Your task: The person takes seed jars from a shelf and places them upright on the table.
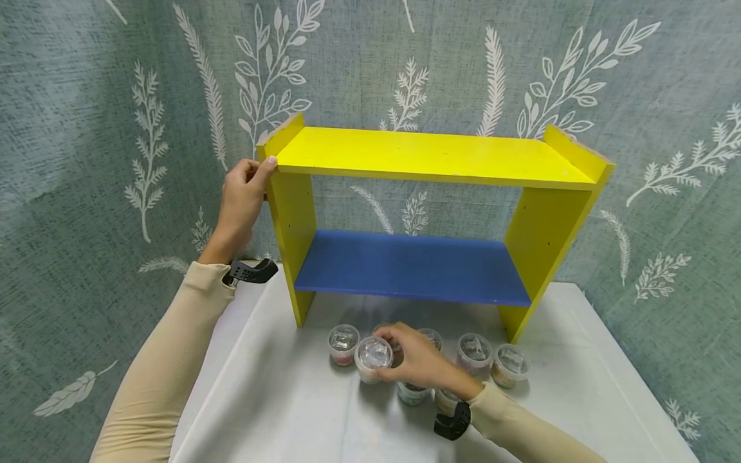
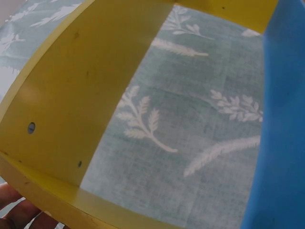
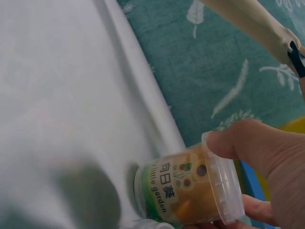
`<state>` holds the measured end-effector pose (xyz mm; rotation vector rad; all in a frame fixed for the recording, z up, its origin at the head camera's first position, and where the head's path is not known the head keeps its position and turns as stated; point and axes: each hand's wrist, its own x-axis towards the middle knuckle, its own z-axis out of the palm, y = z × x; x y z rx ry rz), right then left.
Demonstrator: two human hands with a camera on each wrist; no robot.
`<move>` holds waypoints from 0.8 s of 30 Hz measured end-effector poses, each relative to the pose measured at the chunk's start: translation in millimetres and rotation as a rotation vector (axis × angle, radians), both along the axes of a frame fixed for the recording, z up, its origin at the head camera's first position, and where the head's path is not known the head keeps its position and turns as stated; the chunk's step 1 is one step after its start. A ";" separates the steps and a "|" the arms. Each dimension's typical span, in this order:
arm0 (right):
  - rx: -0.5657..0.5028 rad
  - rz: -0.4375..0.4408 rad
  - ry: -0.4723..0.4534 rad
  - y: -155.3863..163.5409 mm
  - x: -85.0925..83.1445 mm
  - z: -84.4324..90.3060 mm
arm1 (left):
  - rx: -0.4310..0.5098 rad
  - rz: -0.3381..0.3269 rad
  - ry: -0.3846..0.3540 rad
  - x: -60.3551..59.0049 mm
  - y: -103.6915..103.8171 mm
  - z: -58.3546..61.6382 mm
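A two-tier shelf [image 1: 428,212] stands at the far side of the table [image 1: 278,399], against the curtain [image 1: 87,161] behind it. Near its feet sits a cluster of small lidded cups [image 1: 475,350], perhaps seven, though some are hidden. The left hand [image 1: 243,202] is on the shelf's far-left upper corner; the right hand [image 1: 419,363] lies over the cluster's middle, around one cup [image 1: 373,358].

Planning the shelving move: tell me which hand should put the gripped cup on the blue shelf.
Right. The right hand already grips the cup near the blue shelf; the left hand steadies the yellow rack.
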<state>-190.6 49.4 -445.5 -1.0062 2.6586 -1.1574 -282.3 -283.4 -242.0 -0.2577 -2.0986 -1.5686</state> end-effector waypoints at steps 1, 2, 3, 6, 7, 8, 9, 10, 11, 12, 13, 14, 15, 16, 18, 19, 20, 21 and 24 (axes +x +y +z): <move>0.008 -0.004 0.009 -0.1 0.4 0.0 | 0.001 0.001 0.001 0.0 -0.2 0.0; 0.017 -0.006 0.015 -0.4 0.9 0.0 | 0.002 0.001 0.002 -0.1 -0.4 0.1; 0.025 -0.010 0.016 -0.6 1.5 0.1 | 0.003 0.002 0.003 -0.1 -0.5 0.1; 0.044 -0.015 0.026 -1.6 2.4 -0.9 | 0.007 0.002 0.004 -0.1 -0.8 0.1; 0.054 -0.017 0.035 -1.9 2.6 -1.4 | 0.006 0.001 0.004 -0.5 -1.2 -0.1; 0.066 -0.015 0.046 -2.2 2.9 -2.1 | 0.004 0.001 0.004 -0.4 -1.1 -0.1; 0.079 -0.015 0.063 -2.5 3.2 -2.7 | 0.004 0.003 0.004 -0.1 -1.2 -0.2; 0.091 -0.011 0.076 -2.8 3.5 -3.6 | 0.003 0.004 0.004 0.1 -1.2 -0.3; 0.101 -0.006 0.089 -3.1 4.0 -4.3 | 0.000 0.005 0.003 0.3 -1.2 -0.5; 0.111 -0.002 0.106 -3.2 4.2 -5.2 | 0.000 0.005 0.002 0.1 -1.3 -0.7; 0.122 0.002 0.122 -3.4 4.3 -6.2 | 0.000 0.006 0.001 0.3 -1.1 -0.7; 0.132 0.007 0.137 -3.6 4.2 -7.2 | 0.001 0.006 0.001 0.4 -0.9 -0.7; 0.141 0.009 0.152 -3.9 4.3 -8.1 | 0.003 0.005 -0.001 0.1 -1.0 -0.7; 0.147 0.013 0.164 -4.3 4.2 -8.9 | 0.003 0.004 -0.001 0.0 -0.7 -0.7; 0.161 0.017 0.190 -4.8 4.0 -10.3 | 0.003 0.005 -0.001 0.0 -0.4 -0.5; 0.161 0.024 0.200 -5.2 4.3 -10.5 | 0.003 0.005 0.000 0.2 0.0 -0.3; 0.169 0.025 0.210 -5.7 4.9 -10.8 | 0.004 0.004 0.000 0.2 0.0 -0.3; 0.173 0.028 0.216 -6.2 5.6 -10.7 | 0.003 0.006 0.000 0.5 0.2 -0.2; 0.180 0.034 0.229 -7.8 7.5 -10.8 | 0.004 0.003 -0.002 0.9 0.0 0.0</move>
